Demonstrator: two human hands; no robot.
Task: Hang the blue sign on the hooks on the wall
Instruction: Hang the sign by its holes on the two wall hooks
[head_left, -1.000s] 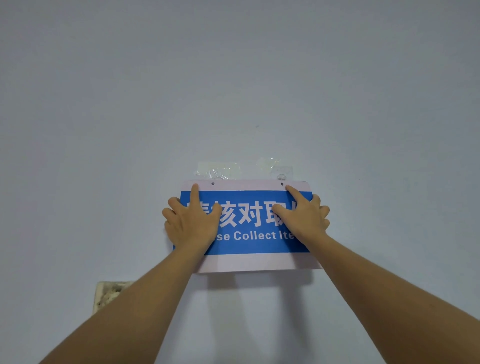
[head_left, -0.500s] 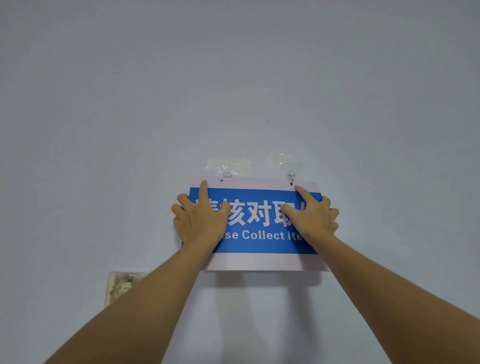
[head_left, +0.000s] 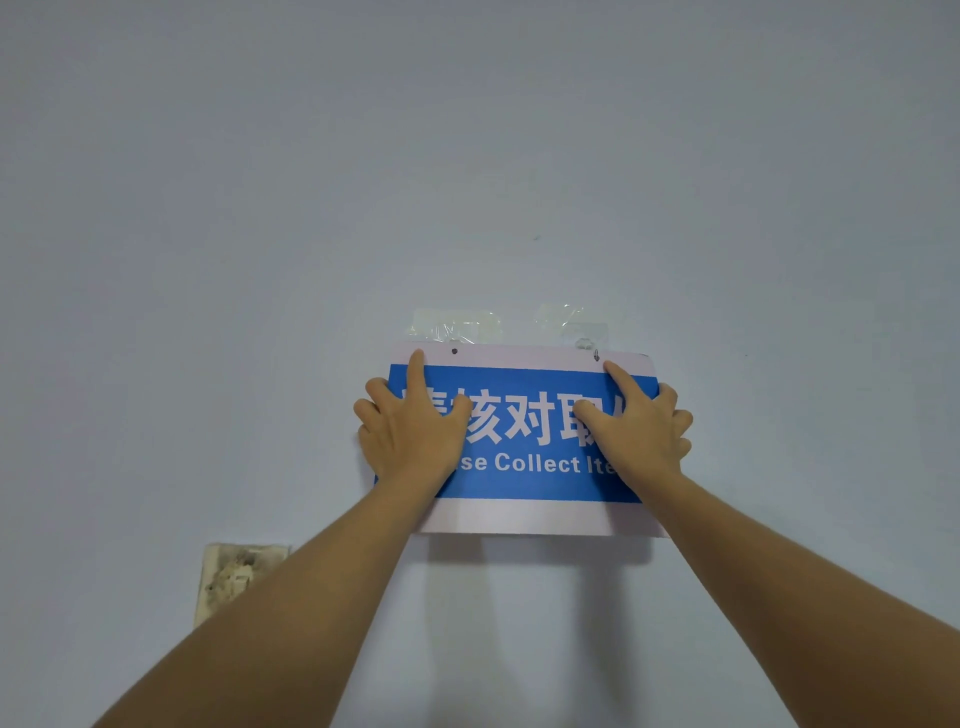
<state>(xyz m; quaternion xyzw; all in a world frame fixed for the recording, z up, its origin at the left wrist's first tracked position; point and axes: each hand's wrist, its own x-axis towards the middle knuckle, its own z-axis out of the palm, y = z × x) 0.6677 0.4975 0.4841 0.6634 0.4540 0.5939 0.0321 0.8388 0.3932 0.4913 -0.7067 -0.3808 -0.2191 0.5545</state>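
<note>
The blue sign, with white lettering and a pale border, lies flat against the wall. My left hand grips its left edge, index finger stretched up toward the top border. My right hand grips its right edge the same way. Two small holes sit in the top border. Just above the sign are two clear hooks under shiny tape, the left hook and the right hook. The right hook meets the sign's right hole; whether either hook passes through a hole I cannot tell.
The pale grey wall fills the view. A dirty cream wall plate sits low on the left, below the sign and beside my left forearm.
The sign and both hands have shifted slightly right and up in view. The top edge now sits closer to the taped hooks, and my grip is unchanged.
</note>
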